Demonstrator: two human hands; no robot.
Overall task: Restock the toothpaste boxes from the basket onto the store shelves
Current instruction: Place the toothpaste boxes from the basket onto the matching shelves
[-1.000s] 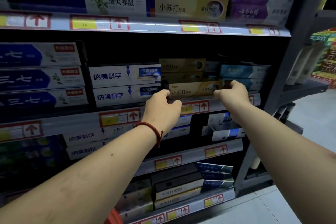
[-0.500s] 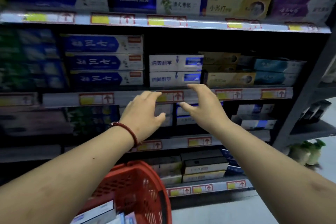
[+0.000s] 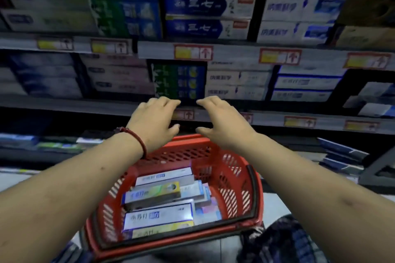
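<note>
Hovering side by side above a red basket (image 3: 241, 179), left hand (image 3: 152, 123) and right hand (image 3: 222, 123), both palm-down with fingers loosely spread and curled, holding nothing, forearms stretched forward from the lower corners of the head view. Wearing a dark red cord bracelet (image 3: 136, 141) at the left wrist. Lying flat in the basket, several toothpaste boxes (image 3: 159, 215): nearest, a white box with a blue border and large Chinese characters, only partly legible through blur; behind it a box with a green-yellow band and a dark end; further back a white box with small blue print; others beneath, mostly covered. Filling the store shelves (image 3: 64, 104) behind the hands, more stacked boxes: three blue ones reading "三七" (image 3: 205, 3) on the upper row, white ones with blue characters (image 3: 299, 19) to their right, too smeared to read, green and blue boxes (image 3: 177, 81) just beyond the fingertips. Running along the shelf edges, red-framed price tags (image 3: 193, 53) with yellow fields and upward arrows, figures unreadable. Cut off at the bottom right, dark checked fabric (image 3: 284, 241). Blurred throughout, especially the far left stacks and lower shelf.
</note>
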